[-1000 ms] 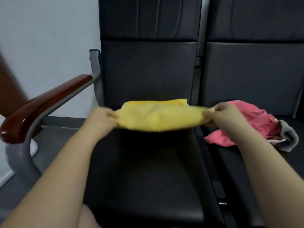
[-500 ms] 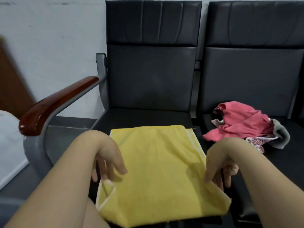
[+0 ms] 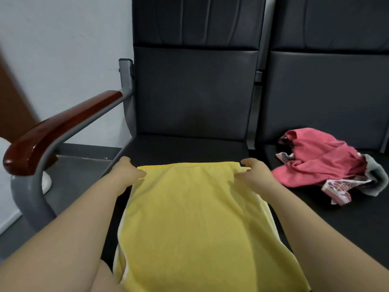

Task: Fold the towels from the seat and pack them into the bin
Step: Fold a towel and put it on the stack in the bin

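The yellow towel (image 3: 189, 218) lies flat on the seat (image 3: 189, 148). Our left hand (image 3: 126, 173) and right hand (image 3: 254, 171) are at its two far corners. The fingers (image 3: 244, 162) are curled and seem to pinch one corner each. We judge that the fold in hand brings this far edge over to the near one. To do it well, we lift both corners together and keep the edge tight between the hands. We lay corner on corner before we smooth the crease. The pink towel (image 3: 322, 159) lies with other cloths (image 3: 374, 178) on the neighbouring seat (image 3: 315, 218). The bin is not in view.
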`<state>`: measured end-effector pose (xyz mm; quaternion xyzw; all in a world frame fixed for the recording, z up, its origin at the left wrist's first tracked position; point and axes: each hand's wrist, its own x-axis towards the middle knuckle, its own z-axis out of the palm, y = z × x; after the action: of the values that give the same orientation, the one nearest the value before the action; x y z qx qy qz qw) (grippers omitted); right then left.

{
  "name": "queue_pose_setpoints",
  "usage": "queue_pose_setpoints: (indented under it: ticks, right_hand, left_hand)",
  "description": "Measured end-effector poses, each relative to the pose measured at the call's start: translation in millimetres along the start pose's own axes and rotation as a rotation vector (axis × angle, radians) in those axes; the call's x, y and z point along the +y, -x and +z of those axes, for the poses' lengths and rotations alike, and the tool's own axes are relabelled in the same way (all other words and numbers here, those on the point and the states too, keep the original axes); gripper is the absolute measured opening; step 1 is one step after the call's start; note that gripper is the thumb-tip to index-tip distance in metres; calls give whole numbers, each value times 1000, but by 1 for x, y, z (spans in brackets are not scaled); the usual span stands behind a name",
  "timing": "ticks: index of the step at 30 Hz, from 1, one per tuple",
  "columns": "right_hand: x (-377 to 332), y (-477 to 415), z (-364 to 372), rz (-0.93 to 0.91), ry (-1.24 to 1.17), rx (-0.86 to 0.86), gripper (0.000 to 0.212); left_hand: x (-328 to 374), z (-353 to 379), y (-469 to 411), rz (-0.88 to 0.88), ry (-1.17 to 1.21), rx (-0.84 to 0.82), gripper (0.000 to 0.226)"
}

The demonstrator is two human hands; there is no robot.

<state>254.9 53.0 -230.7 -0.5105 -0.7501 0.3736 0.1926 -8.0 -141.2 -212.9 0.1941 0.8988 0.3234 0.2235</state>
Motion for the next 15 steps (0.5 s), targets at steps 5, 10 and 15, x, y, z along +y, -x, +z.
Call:
queue_pose_setpoints:
  ticks: [5,10,15]
  right_hand:
    - [2,-14,19,67,-110,-44,67]
    - [8,-23,11,81,-199,-38,69]
    - [2,-23,11,107,-319,-65,50]
  left_hand:
    - [0,10,-23,-92,160,17,82]
    - [7,12,-32,-86,8,-77,47]
    - [16,10,-30,-25,-80,-101,29]
